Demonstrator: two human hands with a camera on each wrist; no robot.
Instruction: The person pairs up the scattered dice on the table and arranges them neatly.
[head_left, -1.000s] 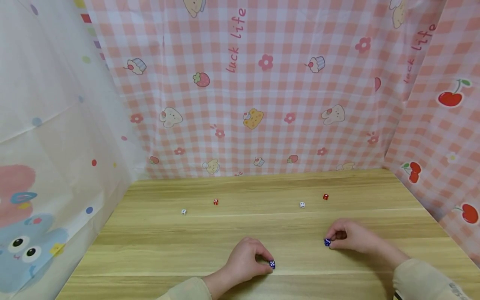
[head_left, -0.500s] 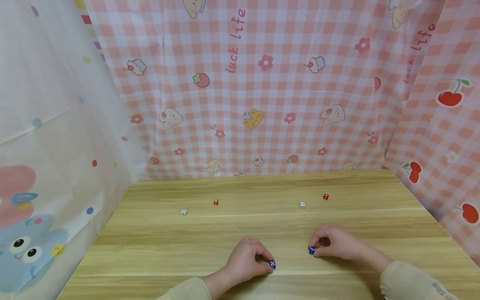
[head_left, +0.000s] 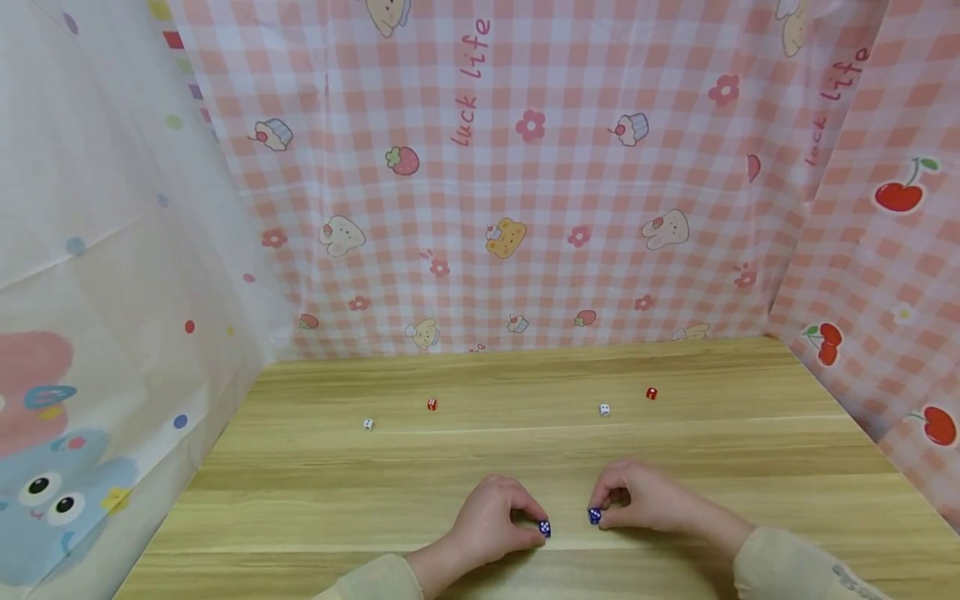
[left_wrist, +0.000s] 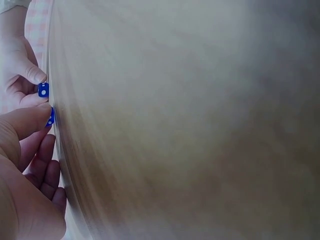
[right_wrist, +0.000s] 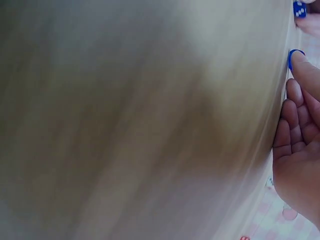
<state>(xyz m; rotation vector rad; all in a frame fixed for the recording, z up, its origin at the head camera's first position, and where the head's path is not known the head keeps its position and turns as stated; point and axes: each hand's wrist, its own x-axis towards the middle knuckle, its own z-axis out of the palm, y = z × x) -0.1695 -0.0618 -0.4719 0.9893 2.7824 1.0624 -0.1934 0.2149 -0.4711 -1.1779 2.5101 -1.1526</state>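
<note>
Near the front middle of the table, my left hand (head_left: 495, 518) pinches a blue die (head_left: 544, 528) with white dots between thumb and forefinger. A short gap to its right, my right hand (head_left: 645, 498) grips a second blue die (head_left: 595, 516) by thumb and fingertips. The two dice face each other, apart, with the right one slightly farther back. In the left wrist view, the left thumb partly covers its blue die (left_wrist: 50, 117), while the other blue die (left_wrist: 44, 90) shows just beyond. The right wrist view has the right thumb hiding most of its blue die (right_wrist: 292, 59).
Farther back on the wooden table (head_left: 480, 454) lie a white die (head_left: 368, 425) and a red die (head_left: 432, 404) at the left. A white die (head_left: 604, 410) and a red die (head_left: 652, 393) lie at the right. Checked cloth (head_left: 450, 200) hangs behind.
My right hand has moved left and toward the front with its blue die, closing in on the left one. My left hand and the red and white dice have stayed put.
</note>
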